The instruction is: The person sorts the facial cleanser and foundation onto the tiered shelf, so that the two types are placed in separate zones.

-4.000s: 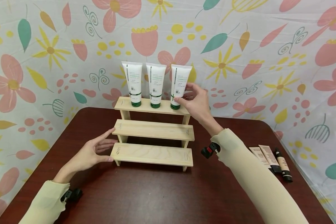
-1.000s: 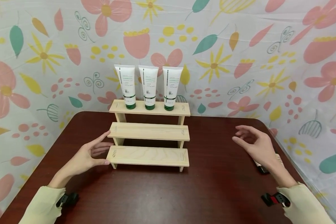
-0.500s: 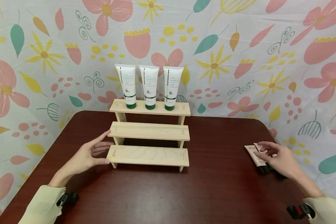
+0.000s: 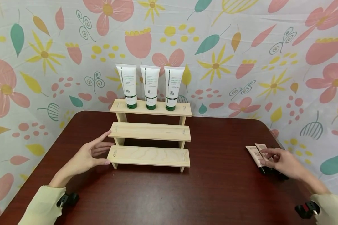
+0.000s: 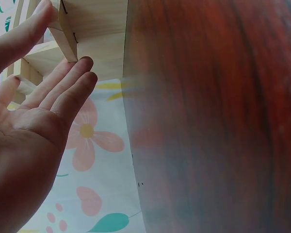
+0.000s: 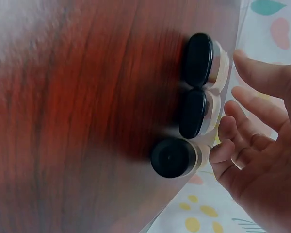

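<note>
My left hand [image 4: 85,157] touches the left side of the three-tier wooden stand [image 4: 152,156], its thumb at the lowest board and fingers spread. In the left wrist view, the fingertips meet the stand's wood. My right hand [image 4: 284,162] is over the cosmetics at the table's right, thumb and index fingertip close to a beige BB cream tube [image 4: 253,155] and the pinkish tube [image 4: 260,147] beside it. Its fingers look loosely bent; contact is unclear. A bottle with a round black cap [image 6: 169,158] lies beside them, mostly hidden by the hand in the head view.
Three white squeeze tubes [image 4: 150,84] with green caps stand upright on the stand's top board. The dark red table [image 4: 214,187] meets a flower-printed cloth [image 4: 231,62] behind and at both sides.
My right hand has left the rightmost white tube on the top board and moved right to the cosmetics, shifting only slightly in the last half second. My left hand stays at the stand.
</note>
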The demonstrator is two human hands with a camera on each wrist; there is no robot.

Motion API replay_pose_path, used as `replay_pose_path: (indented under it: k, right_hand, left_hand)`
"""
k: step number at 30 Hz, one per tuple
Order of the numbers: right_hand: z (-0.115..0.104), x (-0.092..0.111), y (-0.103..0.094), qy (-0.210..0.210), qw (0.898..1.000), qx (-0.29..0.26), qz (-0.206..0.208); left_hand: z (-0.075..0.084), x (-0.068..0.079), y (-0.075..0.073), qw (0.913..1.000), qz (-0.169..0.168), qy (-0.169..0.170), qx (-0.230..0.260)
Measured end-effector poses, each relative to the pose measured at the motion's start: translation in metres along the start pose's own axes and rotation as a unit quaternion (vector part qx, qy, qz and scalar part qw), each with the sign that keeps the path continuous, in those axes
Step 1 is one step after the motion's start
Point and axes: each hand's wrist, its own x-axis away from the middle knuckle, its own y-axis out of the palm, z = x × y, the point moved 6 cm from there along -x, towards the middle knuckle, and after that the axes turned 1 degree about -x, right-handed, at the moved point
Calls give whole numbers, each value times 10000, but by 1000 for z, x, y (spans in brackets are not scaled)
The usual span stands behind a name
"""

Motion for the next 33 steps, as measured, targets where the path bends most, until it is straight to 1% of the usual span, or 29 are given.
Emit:
replay_pose_path:
  k: [5, 9, 13, 16, 21, 26, 29, 33]
  right_hand:
    - [2, -1, 0, 50, 9995, -80, -304]
    - [3, -1, 1, 136, 9990, -31, -436]
    - [2, -2, 3, 150, 9988, 64, -463]
    - [-2, -4, 3, 20, 9990, 149, -415]
    - [-13, -7, 6, -362, 9987, 114, -344]
    - [-24, -9, 14, -536, 9980, 62, -324]
    - [-32, -11, 19, -619, 9977, -31, -291]
    - [-43, -13, 26, -735, 9960, -330, -376]
  left_hand:
    - [0, 0, 0, 10000, -1, -13, -25]
    - [1, -1, -1, 10000, -14, -2, -9]
    - [2, -1, -1, 10000, -22, 2, 24]
    - [2, -1, -1, 10000, -23, 2, 33]
    - [2, -1, -1, 10000, -21, 4, 83]
    - [1, 0, -1, 9999, -30, 0, 136]
    - [1, 0, -1, 9999, -40, 6, 167]
    - [1, -1, -1, 9997, -41, 27, 249]
